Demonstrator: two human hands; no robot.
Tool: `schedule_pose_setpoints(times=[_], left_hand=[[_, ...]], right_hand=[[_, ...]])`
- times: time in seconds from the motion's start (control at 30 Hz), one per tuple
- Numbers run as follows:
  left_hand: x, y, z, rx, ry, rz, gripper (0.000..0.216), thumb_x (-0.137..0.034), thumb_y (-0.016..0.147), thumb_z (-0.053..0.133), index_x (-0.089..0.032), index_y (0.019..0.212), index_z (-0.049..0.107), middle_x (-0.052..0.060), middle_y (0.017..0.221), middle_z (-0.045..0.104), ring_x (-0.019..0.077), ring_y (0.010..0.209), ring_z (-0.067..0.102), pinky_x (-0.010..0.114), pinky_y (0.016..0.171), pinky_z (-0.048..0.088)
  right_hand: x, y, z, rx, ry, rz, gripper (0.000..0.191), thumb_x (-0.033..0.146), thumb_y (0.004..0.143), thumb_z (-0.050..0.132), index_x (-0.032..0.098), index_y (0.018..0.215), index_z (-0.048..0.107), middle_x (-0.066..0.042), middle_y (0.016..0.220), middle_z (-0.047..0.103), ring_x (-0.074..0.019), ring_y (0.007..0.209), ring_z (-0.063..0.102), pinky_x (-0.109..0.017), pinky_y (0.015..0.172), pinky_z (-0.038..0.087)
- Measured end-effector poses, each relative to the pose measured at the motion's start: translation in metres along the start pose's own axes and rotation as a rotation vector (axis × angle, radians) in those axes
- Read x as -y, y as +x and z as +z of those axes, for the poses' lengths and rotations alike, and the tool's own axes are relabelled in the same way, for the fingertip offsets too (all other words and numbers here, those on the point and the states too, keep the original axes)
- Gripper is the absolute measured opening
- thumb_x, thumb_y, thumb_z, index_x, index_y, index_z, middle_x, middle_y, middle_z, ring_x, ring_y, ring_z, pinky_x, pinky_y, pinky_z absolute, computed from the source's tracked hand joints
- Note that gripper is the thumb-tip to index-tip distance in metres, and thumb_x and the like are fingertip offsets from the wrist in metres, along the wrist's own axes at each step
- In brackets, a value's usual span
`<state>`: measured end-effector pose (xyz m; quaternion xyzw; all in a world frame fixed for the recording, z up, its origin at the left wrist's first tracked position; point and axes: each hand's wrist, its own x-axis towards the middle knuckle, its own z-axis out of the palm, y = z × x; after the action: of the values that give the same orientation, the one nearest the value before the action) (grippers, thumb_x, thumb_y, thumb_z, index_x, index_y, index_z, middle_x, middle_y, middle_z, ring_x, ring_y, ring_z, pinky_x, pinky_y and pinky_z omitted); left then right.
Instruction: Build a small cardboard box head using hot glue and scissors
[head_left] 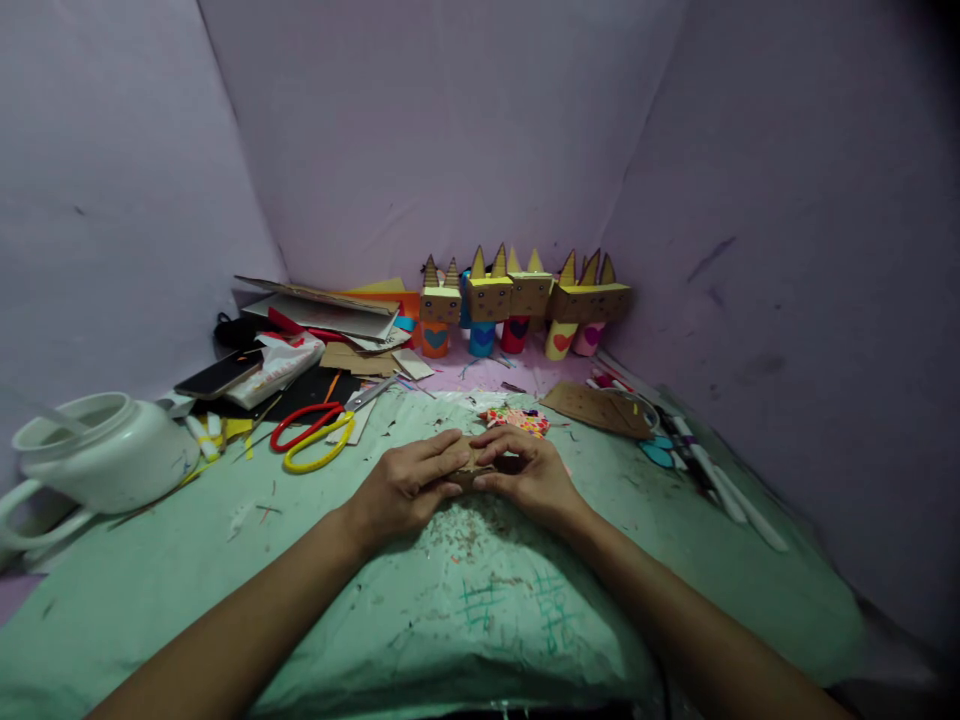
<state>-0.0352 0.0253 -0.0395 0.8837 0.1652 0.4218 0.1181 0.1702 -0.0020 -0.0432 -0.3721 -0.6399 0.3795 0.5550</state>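
Between my two hands, low over the green-covered table (322, 570), is a small brown piece of cardboard (469, 470). My left hand (411, 482) grips its left side, fingers on top and thumb at the near edge. On the right side my right hand (529, 475) pinches the same piece with curled fingers and thumb. Much of the cardboard is hidden under the fingers. Just beyond my hands lies a colourful patterned scrap (517, 420). Scissors (330, 428) with red and yellow handles lie open to the left.
Several cardboard-headed figures on coloured tubes (482, 338) stand along the back. A white teapot-like vessel (112, 465) is at far left. Behind the scissors are a dark phone (217, 374) and stacked cardboard (322, 300). Pens (705, 465) and a brown cardboard piece (596, 408) lie right.
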Motion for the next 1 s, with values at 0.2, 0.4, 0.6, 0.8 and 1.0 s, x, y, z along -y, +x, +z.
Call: schedule_pose_setpoints(times=[0.2,0.4,0.6,0.8,1.0], left_hand=[[0.001,0.001,-0.001,-0.005,0.023,0.025,0.042,-0.010,0.078,0.063,-0.018,0.120,0.062,0.018,0.120,0.065,0.0265,0.111,0.063,0.039,0.087,0.058],[-0.001,0.001,-0.006,0.057,0.029,-0.008,0.046,-0.009,0.081,0.058,-0.015,0.127,0.056,0.017,0.123,0.064,0.0259,0.118,0.058,0.041,0.094,0.053],[0.000,-0.005,-0.002,-0.040,0.081,0.000,0.037,-0.009,0.078,0.060,-0.011,0.114,0.064,0.023,0.121,0.064,0.0271,0.109,0.064,0.037,0.088,0.057],[-0.006,0.000,-0.002,-0.070,0.126,0.084,0.031,-0.008,0.079,0.058,-0.010,0.110,0.065,0.024,0.113,0.068,0.0268,0.102,0.068,0.036,0.081,0.060],[-0.011,0.003,-0.003,-0.040,0.239,0.160,0.035,-0.005,0.080,0.054,-0.010,0.113,0.062,0.023,0.111,0.069,0.0281,0.102,0.068,0.039,0.077,0.061]], right_hand=[[0.001,-0.001,0.001,0.000,-0.006,0.020,0.016,0.017,0.059,0.083,0.021,0.067,0.069,-0.006,0.096,0.066,-0.0186,0.087,0.064,-0.032,0.071,0.054],[0.001,0.000,0.001,-0.009,0.018,0.043,0.017,0.016,0.058,0.082,0.021,0.066,0.069,-0.005,0.095,0.065,-0.0186,0.088,0.064,-0.031,0.072,0.055],[0.004,-0.001,0.001,-0.007,-0.019,0.044,0.016,0.015,0.059,0.081,0.020,0.066,0.069,-0.006,0.096,0.066,-0.0188,0.088,0.065,-0.031,0.071,0.054],[0.007,-0.002,0.002,-0.012,-0.052,0.016,0.016,0.014,0.060,0.080,0.020,0.067,0.067,-0.006,0.094,0.066,-0.0192,0.087,0.064,-0.031,0.069,0.054],[0.002,-0.002,0.000,0.005,-0.091,-0.037,0.016,0.018,0.061,0.081,0.020,0.068,0.066,-0.007,0.095,0.065,-0.0203,0.089,0.063,-0.033,0.070,0.054]])
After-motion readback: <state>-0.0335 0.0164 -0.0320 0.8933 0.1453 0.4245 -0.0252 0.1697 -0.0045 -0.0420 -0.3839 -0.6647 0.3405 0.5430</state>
